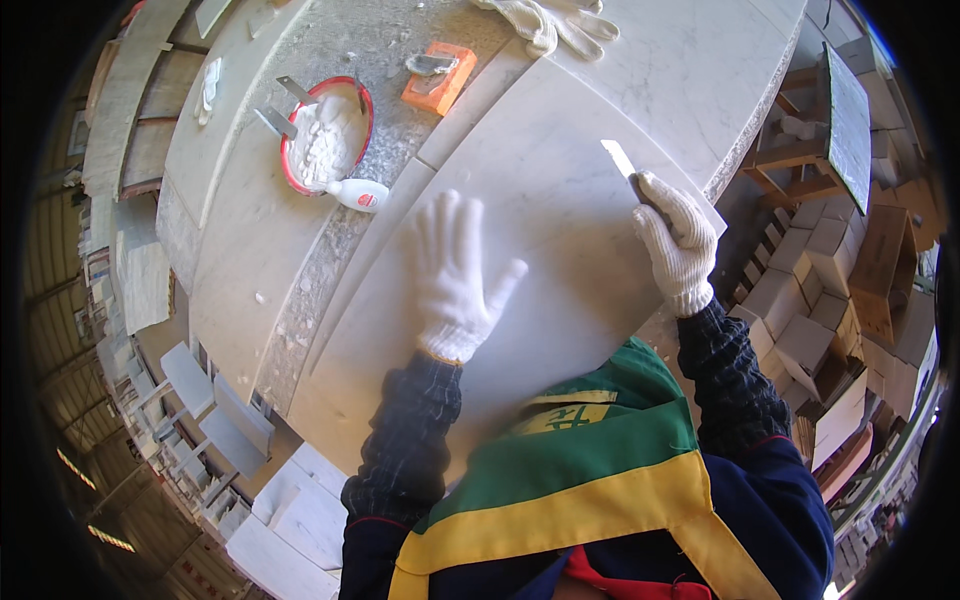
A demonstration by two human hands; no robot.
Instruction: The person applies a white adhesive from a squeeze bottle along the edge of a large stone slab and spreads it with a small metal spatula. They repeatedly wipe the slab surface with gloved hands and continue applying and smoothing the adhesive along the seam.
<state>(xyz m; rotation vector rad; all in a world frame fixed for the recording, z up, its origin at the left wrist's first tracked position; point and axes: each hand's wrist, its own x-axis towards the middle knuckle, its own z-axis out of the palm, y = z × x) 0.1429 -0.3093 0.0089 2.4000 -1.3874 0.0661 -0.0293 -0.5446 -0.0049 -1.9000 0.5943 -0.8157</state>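
Observation:
My left hand (455, 272), in a white knit glove, is open over the polished marble slab (570, 150), with its fingers spread. Whether the palm presses on the stone or hovers just above it, I cannot tell. My right hand (678, 240), gloved the same way, is closed round the dark handle of a putty knife (620, 158). The knife's pale blade points up and left, near the slab's right edge. Beyond my left hand stands a red-rimmed bowl (368, 110) of white paste, with two metal scrapers (275, 122) leaning in it. A small white bottle (357, 194) lies against the bowl.
An orange block (440, 80) with a grey lump on top sits beyond the slab. Spare white gloves (550, 25) lie at the far edge. Cardboard boxes (800, 280) and a wooden stand (800, 155) are on the right. Stone pieces (235, 425) stand at the lower left.

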